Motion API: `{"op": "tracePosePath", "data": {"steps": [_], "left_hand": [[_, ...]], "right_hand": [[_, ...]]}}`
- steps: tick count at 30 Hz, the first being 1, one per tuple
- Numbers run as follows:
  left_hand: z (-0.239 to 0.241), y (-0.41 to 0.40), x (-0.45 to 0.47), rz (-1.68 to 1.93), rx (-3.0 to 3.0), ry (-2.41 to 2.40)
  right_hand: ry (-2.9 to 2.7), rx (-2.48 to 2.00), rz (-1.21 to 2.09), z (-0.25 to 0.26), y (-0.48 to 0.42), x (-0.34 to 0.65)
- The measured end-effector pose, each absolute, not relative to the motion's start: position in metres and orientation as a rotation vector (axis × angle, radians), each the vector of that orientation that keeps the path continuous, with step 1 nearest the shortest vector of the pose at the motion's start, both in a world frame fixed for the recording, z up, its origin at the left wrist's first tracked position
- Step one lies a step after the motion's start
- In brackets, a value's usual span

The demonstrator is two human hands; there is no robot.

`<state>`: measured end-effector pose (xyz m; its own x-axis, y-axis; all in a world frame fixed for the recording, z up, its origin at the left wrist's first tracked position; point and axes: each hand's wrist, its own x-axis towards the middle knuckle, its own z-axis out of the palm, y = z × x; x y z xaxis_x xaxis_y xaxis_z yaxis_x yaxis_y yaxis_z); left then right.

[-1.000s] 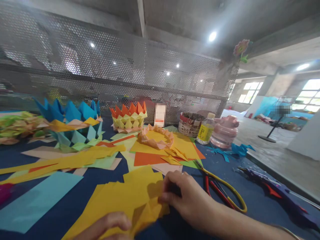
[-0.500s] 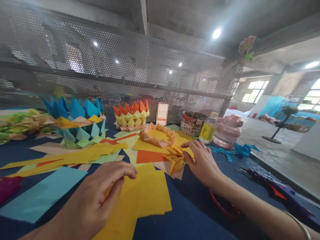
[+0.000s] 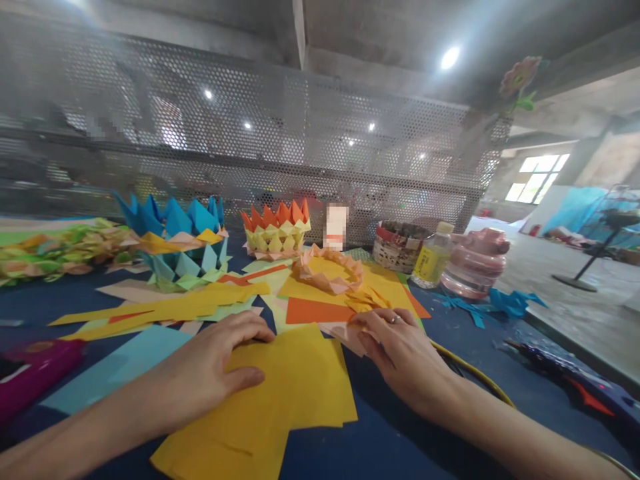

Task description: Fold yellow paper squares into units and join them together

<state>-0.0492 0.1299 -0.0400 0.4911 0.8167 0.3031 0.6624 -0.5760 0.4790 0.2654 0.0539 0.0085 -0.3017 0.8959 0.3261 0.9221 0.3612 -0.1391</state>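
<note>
My left hand (image 3: 210,373) lies flat, palm down, on a stack of yellow paper sheets (image 3: 300,393) on the dark blue table (image 3: 390,440). My right hand (image 3: 395,353), with a ring on one finger, rests fingers-down on a pale peach paper piece (image 3: 347,335) at the stack's far right corner; whether it grips the piece is unclear. Just beyond the fingers lie small folded yellow paper units (image 3: 367,300) and an orange sheet (image 3: 315,311).
Behind stand a peach paper ring (image 3: 327,270), an orange-yellow paper crown (image 3: 277,230), a blue paper crown (image 3: 173,233), a woven basket (image 3: 397,245), a small bottle (image 3: 434,255) and a pink jar (image 3: 475,263). A yellow scissors handle (image 3: 475,377) lies right; a perforated metal screen (image 3: 250,147) closes the back.
My right hand has drawn back from the folded yellow units to the peach piece. My left hand has flattened on the yellow stack. The view shifted, so everything sits further right.
</note>
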Motion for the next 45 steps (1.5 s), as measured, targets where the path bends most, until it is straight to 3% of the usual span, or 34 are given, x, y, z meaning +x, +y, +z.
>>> {"op": "tracePosePath", "data": {"steps": [24,45], "left_hand": [[-0.007,0.112,-0.036,0.691,2.064,1.403],[-0.010,0.081,-0.017,0.615,1.400,0.779]], "right_hand": [[-2.248,-1.101,-0.079,0.002,0.028,0.245],[-2.266,-1.007,-0.253,0.006,0.008,0.234]]}}
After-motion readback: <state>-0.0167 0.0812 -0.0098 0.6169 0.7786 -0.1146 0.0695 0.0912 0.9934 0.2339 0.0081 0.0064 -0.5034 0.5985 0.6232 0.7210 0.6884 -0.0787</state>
